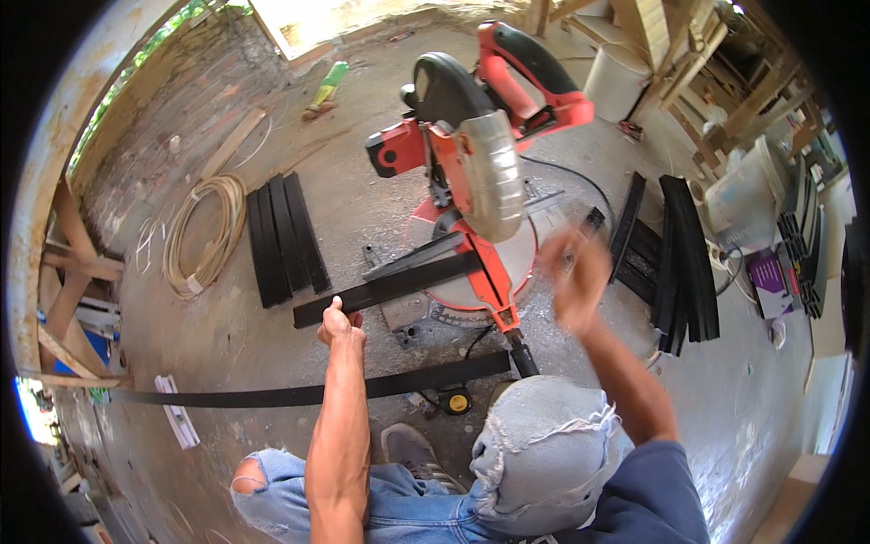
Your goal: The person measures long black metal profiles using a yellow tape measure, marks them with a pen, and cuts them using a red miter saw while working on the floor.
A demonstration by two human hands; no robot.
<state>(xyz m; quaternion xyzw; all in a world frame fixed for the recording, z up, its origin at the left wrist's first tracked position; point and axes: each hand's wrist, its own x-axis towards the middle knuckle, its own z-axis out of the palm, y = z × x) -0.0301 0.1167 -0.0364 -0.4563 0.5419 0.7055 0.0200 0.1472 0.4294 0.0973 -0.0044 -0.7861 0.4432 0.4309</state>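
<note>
A black flat bar [399,287] lies across the red miter saw [458,172], its right end by the red slotted strip on the saw's table. My left hand [341,324] grips the bar near its left end, thumb on top and fingers closed round it. Right of the saw table, my right hand [578,276] is raised and smeared by motion, so its fingers cannot be read. A short dark piece [594,218] shows just past it; whether the hand touches it I cannot tell. The saw's head is up, its blade guard over the table.
Black lengths lie in a left bundle [288,238] and a right bundle [686,263]. One long black bar [272,397] crosses the floor before my knees, near a tape measure [456,401]. A coil of cable [204,238] and a white bucket [748,195] stand farther out.
</note>
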